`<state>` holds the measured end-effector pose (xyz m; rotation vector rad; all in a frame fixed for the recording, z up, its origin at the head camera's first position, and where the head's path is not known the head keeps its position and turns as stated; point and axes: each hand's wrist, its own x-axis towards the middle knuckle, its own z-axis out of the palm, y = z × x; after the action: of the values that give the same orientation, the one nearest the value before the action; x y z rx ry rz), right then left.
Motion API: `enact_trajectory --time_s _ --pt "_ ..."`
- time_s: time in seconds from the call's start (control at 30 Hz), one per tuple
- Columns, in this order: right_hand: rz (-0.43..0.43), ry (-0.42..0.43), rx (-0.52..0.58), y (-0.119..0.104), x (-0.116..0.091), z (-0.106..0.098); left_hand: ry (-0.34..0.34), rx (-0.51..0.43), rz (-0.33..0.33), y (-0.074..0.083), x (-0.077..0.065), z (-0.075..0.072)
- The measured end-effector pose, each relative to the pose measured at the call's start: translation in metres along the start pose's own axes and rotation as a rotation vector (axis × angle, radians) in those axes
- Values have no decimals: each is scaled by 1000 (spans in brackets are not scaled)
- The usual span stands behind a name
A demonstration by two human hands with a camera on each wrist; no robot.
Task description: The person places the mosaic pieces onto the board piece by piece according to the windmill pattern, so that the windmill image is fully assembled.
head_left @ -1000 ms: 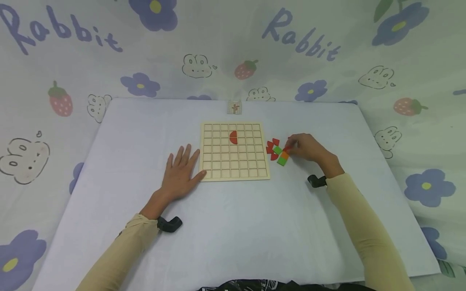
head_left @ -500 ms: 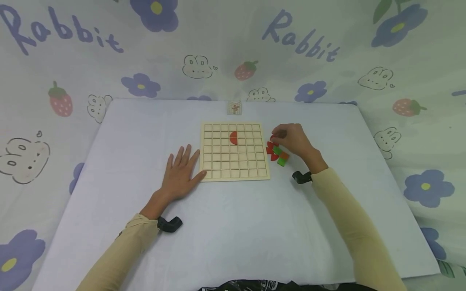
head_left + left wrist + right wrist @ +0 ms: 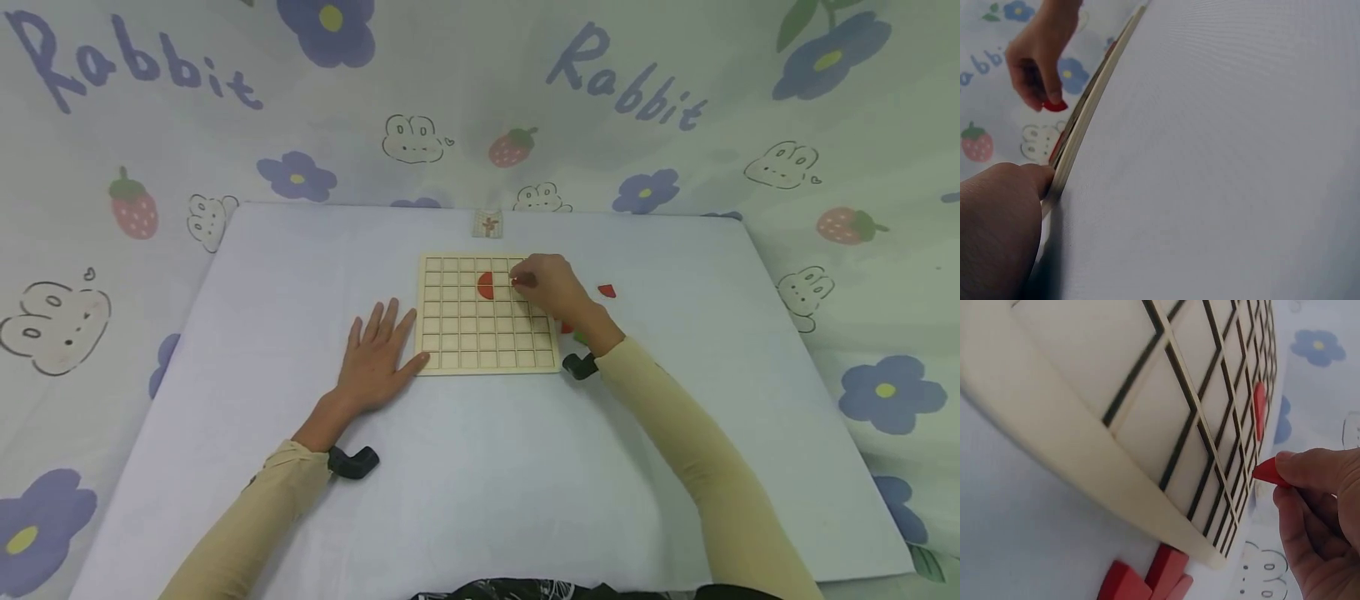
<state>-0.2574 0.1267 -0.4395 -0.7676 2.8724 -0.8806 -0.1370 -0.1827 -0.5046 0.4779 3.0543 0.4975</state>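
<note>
A pale wooden grid board lies on the white table, with two red quarter-round pieces forming a half disc in its upper middle. My left hand rests with fingers spread along the board's left side, the thumb on its lower left corner. Over the board's upper right cells, my right hand pinches a red quarter-round piece between thumb and fingers. The left wrist view shows that red piece held above the board.
One red piece lies apart on the table, right of the board. More red pieces and a green piece sit by the board's right edge, partly hidden under the right arm. A small patterned card lies beyond the board.
The right hand has gone from the pile of pieces leftward over the board, carrying a red piece. One red piece now lies farther right of the pile. The left hand stays put.
</note>
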Motion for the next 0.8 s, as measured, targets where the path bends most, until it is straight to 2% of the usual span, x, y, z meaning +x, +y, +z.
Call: enact_trajectory --time_s 0.3,0.53,0.67,0.8 --pt "-2 -43 -102 -9 8 13 -7 6 -4 -1 1 1" --pt "-82 -70 -150 -13 11 16 -10 6 -9 0 0 0" --pt "-96 -102 -138 -13 11 18 -10 11 -9 0 0 -1" --pt "-58 -122 -102 -10 11 19 -7 9 -4 -1 1 0"
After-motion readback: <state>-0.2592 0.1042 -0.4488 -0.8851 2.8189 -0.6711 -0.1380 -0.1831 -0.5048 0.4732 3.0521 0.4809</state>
